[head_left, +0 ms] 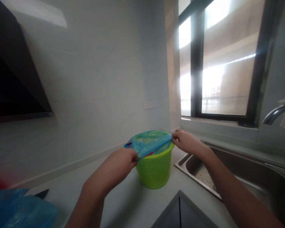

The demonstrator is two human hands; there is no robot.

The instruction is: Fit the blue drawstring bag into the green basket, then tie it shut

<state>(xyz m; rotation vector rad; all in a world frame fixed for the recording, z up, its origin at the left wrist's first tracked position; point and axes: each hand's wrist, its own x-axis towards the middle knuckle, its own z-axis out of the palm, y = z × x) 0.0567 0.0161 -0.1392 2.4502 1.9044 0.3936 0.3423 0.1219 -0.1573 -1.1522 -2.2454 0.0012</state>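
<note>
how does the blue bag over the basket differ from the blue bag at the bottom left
The bag over the basket is stretched flat across the green basket, gripped by the left hand and right hand. The bag at the bottom left lies crumpled on the counter, untouched. Both are thin blue plastic.

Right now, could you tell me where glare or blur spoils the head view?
Head view: the window blows out white, with haze over its frame; the blue plastic at lower left is blurred; the green basket and both hands stay fairly sharp.
</note>
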